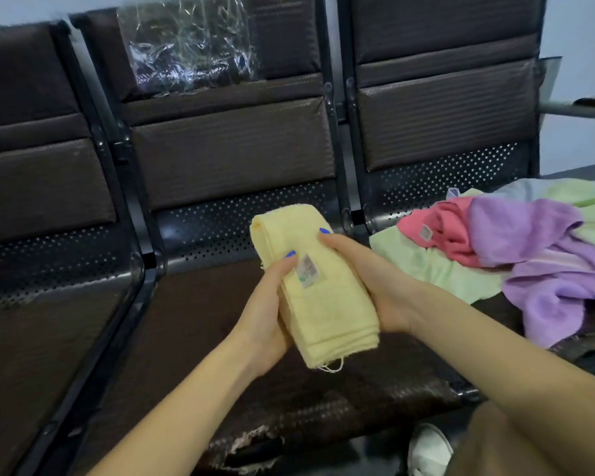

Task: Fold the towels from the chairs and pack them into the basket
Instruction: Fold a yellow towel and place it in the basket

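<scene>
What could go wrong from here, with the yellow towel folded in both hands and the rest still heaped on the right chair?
1. The yellow towel is gripped only at its sides by the left hand and right hand; its stacked layers could slip apart if one lets go.
2. The purple towel hangs over the seat edge and may slide to the floor.
3. No basket is in view, so the carry may be a blind reach.

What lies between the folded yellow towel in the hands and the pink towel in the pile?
In the head view, the right hand gripping the yellow towel, then a light green towel spread on the seat, partly under the pink towel.
</scene>
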A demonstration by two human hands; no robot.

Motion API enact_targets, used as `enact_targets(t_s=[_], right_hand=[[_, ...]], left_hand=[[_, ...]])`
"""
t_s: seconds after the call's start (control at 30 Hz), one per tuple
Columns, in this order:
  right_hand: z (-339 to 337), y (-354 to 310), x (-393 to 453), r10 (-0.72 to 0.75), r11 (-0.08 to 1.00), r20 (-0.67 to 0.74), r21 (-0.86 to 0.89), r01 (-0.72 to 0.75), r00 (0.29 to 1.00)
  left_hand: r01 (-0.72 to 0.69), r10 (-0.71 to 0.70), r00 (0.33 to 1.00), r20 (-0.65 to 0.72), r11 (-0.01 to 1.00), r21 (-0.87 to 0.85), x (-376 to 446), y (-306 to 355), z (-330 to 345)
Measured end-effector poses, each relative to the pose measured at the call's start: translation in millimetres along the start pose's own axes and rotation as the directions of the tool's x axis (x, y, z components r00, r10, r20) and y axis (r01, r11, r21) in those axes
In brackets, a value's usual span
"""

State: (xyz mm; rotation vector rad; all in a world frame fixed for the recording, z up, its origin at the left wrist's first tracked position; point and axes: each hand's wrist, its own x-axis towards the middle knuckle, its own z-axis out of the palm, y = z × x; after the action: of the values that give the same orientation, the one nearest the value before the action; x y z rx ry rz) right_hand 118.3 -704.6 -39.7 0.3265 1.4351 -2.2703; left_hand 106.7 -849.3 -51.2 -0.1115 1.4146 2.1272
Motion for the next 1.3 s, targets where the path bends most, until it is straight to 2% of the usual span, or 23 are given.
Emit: enact_targets(t_s=[0.1, 0.17, 0.33, 0.43, 0.53, 0.6, 0.67, 0.73, 0.77, 0.83, 0.9, 0.93, 1.0, 1.07, 1.17, 1.23, 1.3], right_hand=[[-3, -20, -12, -0.060, 0.993, 0.031, -0.098, 0.063, 0.998], [-12, -38, -22, -0.122, 0.982, 0.019, -0.144, 0.123, 0.992], [-65, -64, -81, -0.240, 0.950, 0.013, -0.204, 0.237, 0.971], [-108, -54, -124, -0.366, 0.914, -0.106, -0.229, 0.336, 0.924], [-151, -22, -161, -0.544, 0.838, -0.314, -0.236, 0.491, 0.778], [-177, 10, -187, -0.579, 0.806, -0.407, -0.156, 0.571, 0.706], [-202, 47, -217, -0.560, 0.786, -0.481, -0.048, 0.617, 0.675], [-232, 88, -249, -0.475, 0.793, -0.580, 0.045, 0.608, 0.662], [-247, 108, -266, -0.415, 0.809, -0.646, 0.062, 0.585, 0.641], [-275, 148, -293, -0.289, 0.871, -0.803, 0.005, 0.491, 0.521], [-302, 181, -314, -0.198, 0.950, -0.898, -0.077, 0.303, 0.394], [-315, 194, -321, -0.167, 0.974, -0.912, -0.093, 0.208, 0.375], [-338, 214, -325, -0.135, 0.991, -0.905, -0.128, 0.046, 0.403], [-359, 232, -313, -0.095, 0.981, -0.878, -0.163, -0.107, 0.469], [-392, 261, -287, -0.068, 0.906, -0.857, -0.267, -0.328, 0.510], [-405, 279, -271, 0.010, 0.839, -0.828, -0.298, -0.456, 0.560], [-413, 291, -262, 0.129, 0.822, -0.813, -0.233, -0.520, 0.568]], left_hand=[[-0.184, 0.188, 0.982, -0.027, 0.976, 0.117, 1, 6, 22], [-0.255, 0.269, 0.963, -0.027, 0.939, 0.232, 4, 7, 42], [-0.354, 0.347, 0.931, 0.112, 0.788, 0.504, 17, -9, 98], [-0.373, 0.267, 0.927, 0.263, 0.728, 0.575, 18, -34, 146], [-0.396, 0.116, 0.882, 0.456, 0.707, 0.586, 8, -62, 197], [-0.443, 0.020, 0.821, 0.571, 0.653, 0.614, 7, -81, 224], [-0.527, -0.092, 0.729, 0.678, 0.558, 0.641, 3, -102, 245], [-0.546, -0.250, 0.647, 0.720, 0.507, 0.667, -4, -119, 258], [-0.541, -0.318, 0.635, 0.704, 0.467, 0.700, -7, -129, 261], [-0.545, -0.379, 0.651, 0.658, 0.369, 0.753, -7, -148, 261], [-0.540, -0.370, 0.671, 0.643, 0.350, 0.765, -4, -167, 259], [-0.527, -0.368, 0.680, 0.635, 0.357, 0.771, -2, -173, 259], [-0.487, -0.379, 0.695, 0.610, 0.377, 0.788, 3, -180, 259], [-0.476, -0.369, 0.714, 0.595, 0.367, 0.799, 7, -182, 259], [-0.461, -0.394, 0.721, 0.570, 0.340, 0.819, 13, -182, 258], [-0.444, -0.414, 0.710, 0.570, 0.364, 0.819, 13, -182, 257], [-0.429, -0.404, 0.714, 0.572, 0.393, 0.813, 13, -181, 255]])
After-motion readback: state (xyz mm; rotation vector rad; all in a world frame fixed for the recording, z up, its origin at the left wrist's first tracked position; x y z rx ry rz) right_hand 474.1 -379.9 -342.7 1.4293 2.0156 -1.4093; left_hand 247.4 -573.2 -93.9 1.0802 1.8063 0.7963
